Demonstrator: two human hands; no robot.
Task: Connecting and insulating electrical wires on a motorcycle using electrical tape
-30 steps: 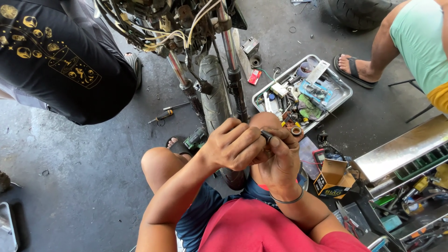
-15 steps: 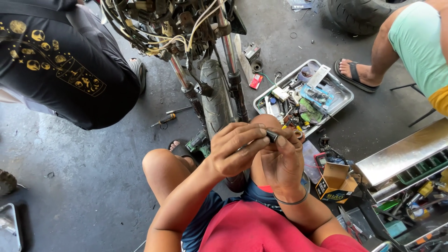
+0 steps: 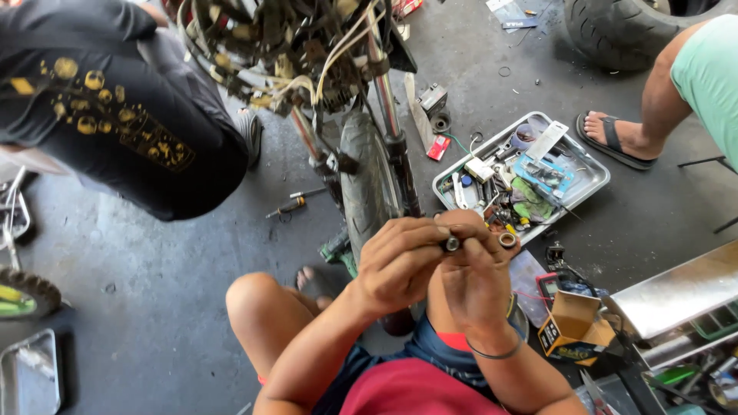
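Observation:
I squat in front of a stripped motorcycle front wheel (image 3: pixel 361 180) and fork. Both hands meet at chest height. My left hand (image 3: pixel 400 261) pinches a small dark cylindrical metal part (image 3: pixel 450 244) at its fingertips. My right hand (image 3: pixel 475 280) closes on the same part from the other side; a ring sits on one finger and a thin bangle circles the wrist. My bare knee (image 3: pixel 257 303) is below the left forearm.
A metal tray (image 3: pixel 592 180) of tools and small parts lies on the concrete to the right. A screwdriver (image 3: pixel 288 205) lies left of the wheel. A person in a black shirt (image 3: pixel 115 115) bends at upper left; a sandalled foot (image 3: pixel 615 138) stands upper right. A small cardboard box (image 3: pixel 573 327) sits beside my right arm.
My hands stay together on the small part and have drifted slightly lower and to the right in view, with the fingers turning it. The people nearby have barely moved.

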